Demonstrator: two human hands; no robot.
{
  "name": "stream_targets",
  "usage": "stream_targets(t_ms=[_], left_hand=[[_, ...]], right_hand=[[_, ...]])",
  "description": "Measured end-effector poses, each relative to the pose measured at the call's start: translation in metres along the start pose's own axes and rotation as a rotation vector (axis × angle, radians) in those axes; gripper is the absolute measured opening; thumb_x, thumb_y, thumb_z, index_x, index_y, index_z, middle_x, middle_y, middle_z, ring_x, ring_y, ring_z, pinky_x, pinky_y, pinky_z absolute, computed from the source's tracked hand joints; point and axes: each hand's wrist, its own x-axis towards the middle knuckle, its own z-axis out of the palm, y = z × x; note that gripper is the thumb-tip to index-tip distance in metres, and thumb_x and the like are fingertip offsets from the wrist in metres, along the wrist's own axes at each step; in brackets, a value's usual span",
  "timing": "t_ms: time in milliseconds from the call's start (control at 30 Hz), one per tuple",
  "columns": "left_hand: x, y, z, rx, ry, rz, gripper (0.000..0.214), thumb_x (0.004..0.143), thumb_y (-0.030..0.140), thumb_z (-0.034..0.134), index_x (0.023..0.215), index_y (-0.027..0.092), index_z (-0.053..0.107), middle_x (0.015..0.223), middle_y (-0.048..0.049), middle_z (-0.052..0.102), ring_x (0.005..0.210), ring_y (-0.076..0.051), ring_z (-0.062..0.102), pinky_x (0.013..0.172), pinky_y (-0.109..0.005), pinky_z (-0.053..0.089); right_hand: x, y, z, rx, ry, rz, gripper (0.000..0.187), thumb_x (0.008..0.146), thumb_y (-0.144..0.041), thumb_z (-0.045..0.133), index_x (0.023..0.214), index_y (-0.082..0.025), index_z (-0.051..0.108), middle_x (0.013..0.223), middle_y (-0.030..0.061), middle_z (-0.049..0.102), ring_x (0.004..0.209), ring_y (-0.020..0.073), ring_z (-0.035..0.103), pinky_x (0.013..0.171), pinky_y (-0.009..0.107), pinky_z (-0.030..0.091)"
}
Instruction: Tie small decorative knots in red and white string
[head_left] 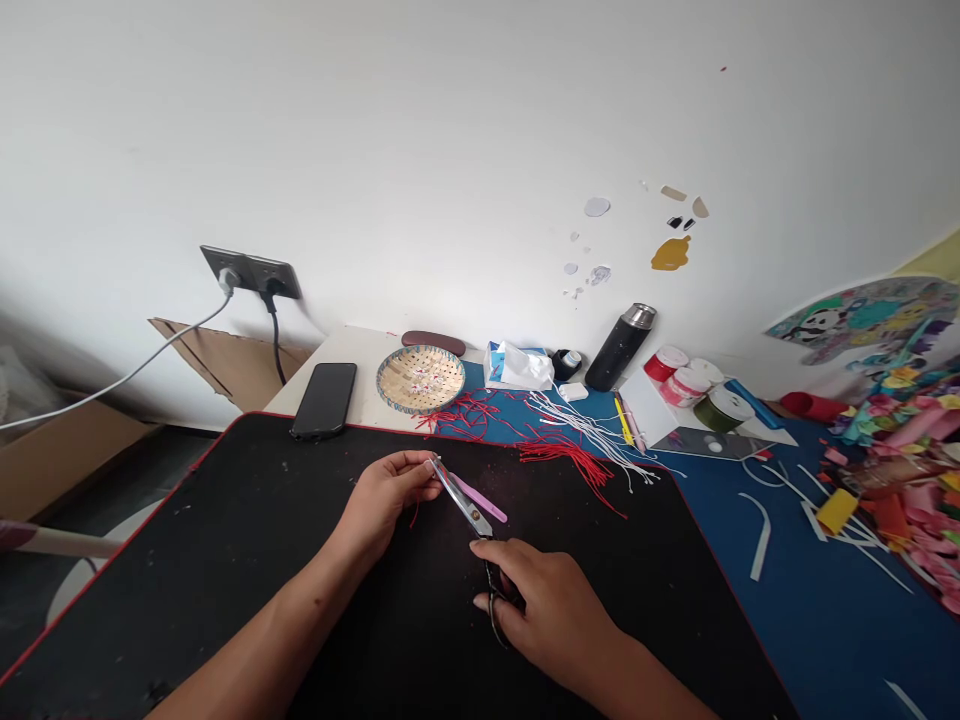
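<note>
My right hand (544, 600) grips a pair of scissors (474, 512) by the black handles, with the blades pointing up and left. The blade tips reach the fingertips of my left hand (390, 495). Thumb and forefinger of that hand are pinched together; a thin red cord (414, 515) hangs below them, and a tiny pale bit shows at the tips. Just behind the blades is a slim pink-purple tool (486, 500), its exact kind unclear. Red cords (574, 460) and white cords (600, 435) lie in loose bunches beyond my hands, at the mat's far edge.
A black mat (247, 560) covers the near table. Behind it are a phone (324, 400), a woven basket (420, 380) with small pieces, a tissue box (517, 367) and a black flask (621, 347). Thread spools (686, 385) and colourful paper scraps (900, 490) stand right.
</note>
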Motion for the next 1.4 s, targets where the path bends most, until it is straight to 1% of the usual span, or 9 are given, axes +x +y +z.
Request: stream_targets(t_ms=[200, 367, 467, 600, 800, 967, 1100, 1267, 1400], left_hand=[[-0.001, 0.001, 0.001, 0.001, 0.003, 0.008, 0.036, 0.060, 0.033, 0.099, 0.081, 0.011, 0.079, 0.075, -0.0060, 0.075, 0.061, -0.012, 0.068, 0.059, -0.019, 0.058], [-0.002, 0.003, 0.001, -0.005, 0.002, 0.014, 0.036, 0.064, 0.033, 0.097, 0.086, 0.013, 0.078, 0.078, -0.0065, 0.076, 0.061, -0.012, 0.068, 0.059, -0.019, 0.058], [-0.002, 0.004, 0.001, -0.027, 0.004, 0.010, 0.040, 0.066, 0.030, 0.096, 0.098, 0.013, 0.078, 0.084, -0.0094, 0.079, 0.065, -0.014, 0.071, 0.061, -0.020, 0.058], [-0.003, 0.004, 0.003, -0.088, -0.010, -0.003, 0.046, 0.066, 0.025, 0.097, 0.107, 0.012, 0.079, 0.087, -0.0110, 0.081, 0.071, -0.014, 0.072, 0.066, -0.020, 0.058], [-0.007, 0.008, 0.007, -0.076, -0.088, -0.020, 0.036, 0.064, 0.029, 0.098, 0.092, 0.013, 0.083, 0.089, -0.0096, 0.080, 0.079, -0.016, 0.071, 0.068, -0.020, 0.056], [-0.011, 0.010, 0.007, 0.041, -0.093, 0.017, 0.030, 0.069, 0.035, 0.095, 0.090, 0.017, 0.084, 0.102, -0.0102, 0.080, 0.093, -0.021, 0.069, 0.083, -0.027, 0.053], [-0.015, 0.010, 0.010, 0.165, -0.053, 0.139, 0.029, 0.067, 0.038, 0.094, 0.088, 0.020, 0.084, 0.098, -0.0066, 0.079, 0.097, -0.022, 0.065, 0.090, -0.029, 0.047], [-0.022, 0.012, 0.018, 0.217, -0.061, 0.136, 0.029, 0.065, 0.039, 0.095, 0.084, 0.020, 0.083, 0.091, -0.0055, 0.077, 0.087, -0.020, 0.062, 0.080, -0.027, 0.047], [-0.024, 0.011, 0.021, 0.141, -0.089, 0.072, 0.033, 0.064, 0.037, 0.096, 0.086, 0.016, 0.082, 0.074, -0.0018, 0.068, 0.063, -0.011, 0.049, 0.059, -0.022, 0.040]], right_hand=[[0.000, -0.002, 0.003, 0.104, 0.005, 0.022, 0.045, 0.088, -0.020, 0.069, 0.132, -0.028, 0.068, 0.115, 0.0038, 0.078, 0.091, 0.0237, 0.074, 0.083, 0.034, 0.053], [0.003, -0.001, 0.010, 0.337, 0.086, 0.067, 0.046, 0.083, -0.019, 0.073, 0.128, -0.030, 0.071, 0.115, 0.0029, 0.077, 0.091, 0.0208, 0.072, 0.084, 0.031, 0.053], [0.008, 0.001, 0.016, 0.519, 0.170, 0.130, 0.042, 0.082, -0.024, 0.075, 0.124, -0.029, 0.074, 0.106, 0.0035, 0.075, 0.076, 0.0175, 0.068, 0.068, 0.027, 0.053], [0.025, 0.001, 0.019, 0.840, 0.210, 0.215, 0.035, 0.087, -0.038, 0.072, 0.119, -0.024, 0.075, 0.074, -0.0020, 0.060, 0.046, 0.0088, 0.049, 0.042, 0.021, 0.036], [0.068, -0.005, 0.020, 1.129, 0.290, 0.146, 0.038, 0.084, -0.047, 0.075, 0.110, -0.019, 0.072, 0.071, -0.0068, 0.048, 0.037, 0.0034, 0.042, 0.036, 0.019, 0.030], [0.089, -0.003, 0.030, 1.176, 0.392, 0.131, 0.040, 0.084, -0.049, 0.075, 0.109, -0.019, 0.070, 0.066, -0.0095, 0.041, 0.036, 0.0041, 0.044, 0.035, 0.018, 0.030], [0.080, 0.000, 0.032, 1.152, 0.321, 0.109, 0.036, 0.085, -0.045, 0.075, 0.111, -0.020, 0.071, 0.073, -0.0070, 0.049, 0.037, 0.0031, 0.045, 0.035, 0.018, 0.032], [0.067, 0.001, 0.026, 1.177, 0.311, 0.112, 0.032, 0.088, -0.042, 0.072, 0.112, -0.021, 0.070, 0.076, -0.0054, 0.054, 0.039, 0.0028, 0.045, 0.037, 0.018, 0.031], [0.068, 0.003, 0.025, 1.192, 0.325, 0.126, 0.035, 0.087, -0.043, 0.073, 0.112, -0.019, 0.069, 0.072, -0.0066, 0.053, 0.038, 0.0039, 0.044, 0.036, 0.019, 0.032]])
